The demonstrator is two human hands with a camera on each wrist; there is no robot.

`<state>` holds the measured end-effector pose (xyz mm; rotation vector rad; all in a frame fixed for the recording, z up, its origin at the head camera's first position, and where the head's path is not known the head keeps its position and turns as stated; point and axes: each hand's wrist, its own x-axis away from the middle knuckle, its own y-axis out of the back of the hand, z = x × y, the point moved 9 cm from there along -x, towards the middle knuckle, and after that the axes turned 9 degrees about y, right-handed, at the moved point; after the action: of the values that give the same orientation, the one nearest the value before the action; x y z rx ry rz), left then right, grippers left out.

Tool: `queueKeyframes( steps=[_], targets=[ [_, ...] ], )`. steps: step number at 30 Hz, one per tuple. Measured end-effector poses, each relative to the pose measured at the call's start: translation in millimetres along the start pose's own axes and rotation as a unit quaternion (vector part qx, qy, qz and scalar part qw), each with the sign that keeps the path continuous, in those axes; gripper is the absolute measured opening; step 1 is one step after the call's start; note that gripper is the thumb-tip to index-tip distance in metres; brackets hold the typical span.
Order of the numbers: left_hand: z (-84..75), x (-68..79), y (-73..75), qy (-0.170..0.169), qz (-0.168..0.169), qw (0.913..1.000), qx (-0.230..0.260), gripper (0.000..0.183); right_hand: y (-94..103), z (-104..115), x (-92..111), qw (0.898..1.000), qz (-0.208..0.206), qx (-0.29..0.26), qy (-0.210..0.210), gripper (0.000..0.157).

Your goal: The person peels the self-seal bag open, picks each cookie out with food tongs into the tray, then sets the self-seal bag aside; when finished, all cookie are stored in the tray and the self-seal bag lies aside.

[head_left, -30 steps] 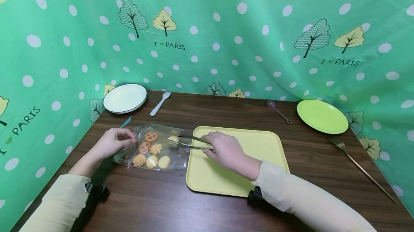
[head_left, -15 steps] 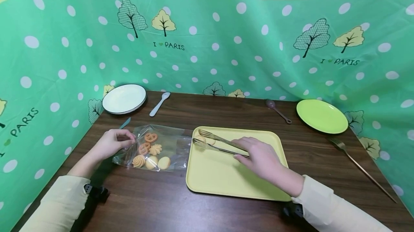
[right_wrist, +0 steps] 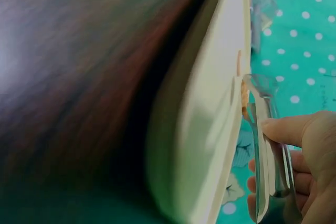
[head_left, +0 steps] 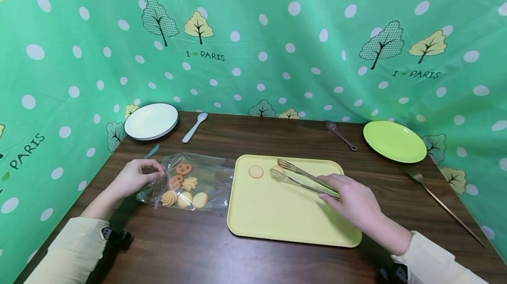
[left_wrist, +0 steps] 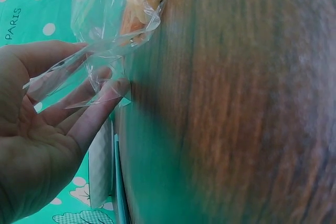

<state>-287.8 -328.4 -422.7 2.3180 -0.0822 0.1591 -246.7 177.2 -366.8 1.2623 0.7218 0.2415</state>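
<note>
My left hand holds the open edge of a clear plastic bag lying flat on the table; in the left wrist view its thumb and fingers are around the film. Inside the bag are several cookies, among them pretzel-shaped, swirled and round ones. My right hand grips metal tongs above the yellow tray. Between the tong tips is a pale cookie, partly hidden, over the back of the tray. One round cookie lies on the tray's back left.
At the back left stand a white plate, a light spoon and a blue knife handle or blade. A purple spoon, a green plate and a long fork lie at the right. A patterned cloth hangs behind.
My right hand has moved right with the tongs, carrying a cookie out of the bag and over the tray. The left hand stays at the bag.
</note>
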Motion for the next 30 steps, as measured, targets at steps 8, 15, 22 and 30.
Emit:
queueKeyframes(
  steps=[8,15,22,30],
  targets=[
    [1.3,0.0,-0.3,0.002,-0.001,1.0000,0.005,0.004,-5.6,-12.1,2.3,1.000,0.020,0.000,-0.013,0.046],
    [1.9,-2.0,-0.4,0.002,0.001,0.9999,0.011,0.004,-3.9,-0.1,-12.2,1.000,0.020,-0.016,-0.005,0.047],
    [2.8,-2.0,0.5,-0.002,-0.004,1.0000,0.006,0.004,-11.5,40.7,-37.1,0.998,0.022,-0.020,0.055,0.040],
    [1.8,-2.7,2.7,0.004,-0.002,1.0000,0.008,0.004,-31.3,74.4,-63.9,0.994,0.041,-0.026,0.095,0.038]
  ],
)
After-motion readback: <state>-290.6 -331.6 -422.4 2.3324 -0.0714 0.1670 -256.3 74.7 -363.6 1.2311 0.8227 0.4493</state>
